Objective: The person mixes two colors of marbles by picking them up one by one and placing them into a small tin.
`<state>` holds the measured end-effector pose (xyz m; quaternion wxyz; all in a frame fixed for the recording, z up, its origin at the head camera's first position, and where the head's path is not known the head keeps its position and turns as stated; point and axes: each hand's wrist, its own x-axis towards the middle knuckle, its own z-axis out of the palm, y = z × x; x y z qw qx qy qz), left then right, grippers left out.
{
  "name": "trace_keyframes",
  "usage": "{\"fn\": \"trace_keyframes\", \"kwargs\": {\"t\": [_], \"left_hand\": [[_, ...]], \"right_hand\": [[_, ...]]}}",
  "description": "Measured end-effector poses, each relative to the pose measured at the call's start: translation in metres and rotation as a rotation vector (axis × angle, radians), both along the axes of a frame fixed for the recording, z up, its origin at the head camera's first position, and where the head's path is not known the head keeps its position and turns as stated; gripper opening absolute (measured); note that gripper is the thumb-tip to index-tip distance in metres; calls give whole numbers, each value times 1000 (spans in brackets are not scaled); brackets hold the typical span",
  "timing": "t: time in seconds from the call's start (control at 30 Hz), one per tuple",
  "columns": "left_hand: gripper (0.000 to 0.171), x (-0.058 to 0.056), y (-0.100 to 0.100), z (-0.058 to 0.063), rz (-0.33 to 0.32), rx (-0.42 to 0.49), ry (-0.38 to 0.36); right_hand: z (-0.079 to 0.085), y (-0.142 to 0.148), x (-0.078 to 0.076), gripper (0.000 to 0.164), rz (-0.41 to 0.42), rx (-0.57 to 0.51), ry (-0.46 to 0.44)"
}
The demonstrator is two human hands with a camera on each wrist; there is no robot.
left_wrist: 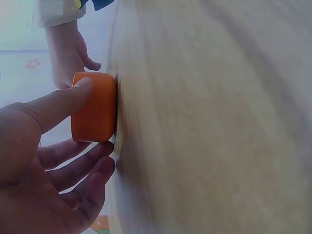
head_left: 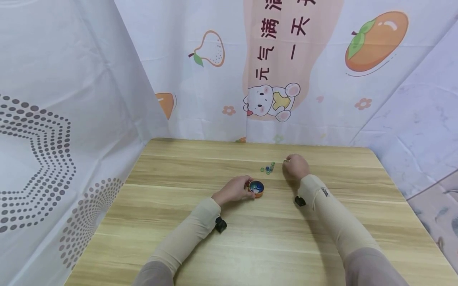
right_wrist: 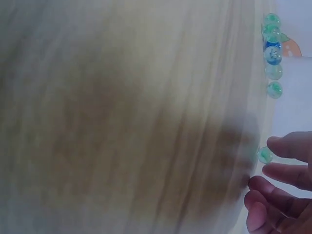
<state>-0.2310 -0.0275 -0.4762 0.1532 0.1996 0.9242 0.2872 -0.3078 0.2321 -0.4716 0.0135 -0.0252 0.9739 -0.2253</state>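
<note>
My left hand (head_left: 236,189) grips a small round orange cup (head_left: 256,195) by its side, thumb on the near wall and fingers behind. Blue and green marbles (head_left: 257,186) lie inside it. In the left wrist view the cup (left_wrist: 95,108) stands on the table. Farther right, my right hand (head_left: 297,166) is low over the wood, its thumb and forefinger tips either side of a green-streaked glass marble (right_wrist: 264,155). The hand's other fingers (right_wrist: 258,214) are curled. Between both hands lies a loose group of clear, green and blue marbles (head_left: 267,169).
The wood-grain table (head_left: 186,159) ends at the back against a printed curtain (head_left: 214,87). Another patterned cloth (head_left: 89,79) hangs on the left. Dark wrist cameras (head_left: 221,225) sit under the sleeves near the tabletop.
</note>
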Motion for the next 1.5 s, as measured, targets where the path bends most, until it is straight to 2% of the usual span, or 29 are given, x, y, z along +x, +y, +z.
{"fn": "trace_keyframes", "kwargs": {"t": [0.4, 0.7, 1.03, 1.3, 1.5], "left_hand": [[57, -1, 0, 1, 4, 1, -2], [57, -1, 1, 1, 6, 6, -6], [58, -1, 1, -1, 8, 3, -1], [58, -1, 1, -2, 10, 8, -10], [58, -1, 1, -1, 9, 7, -9]], "right_hand": [[-4, 1, -7, 24, -23, 37, 0], [-9, 4, -10, 24, -13, 30, 30], [2, 4, -3, 25, 9, 14, -11], [4, -1, 0, 29, 27, -19, -31], [16, -13, 7, 28, 50, -23, -22]]}}
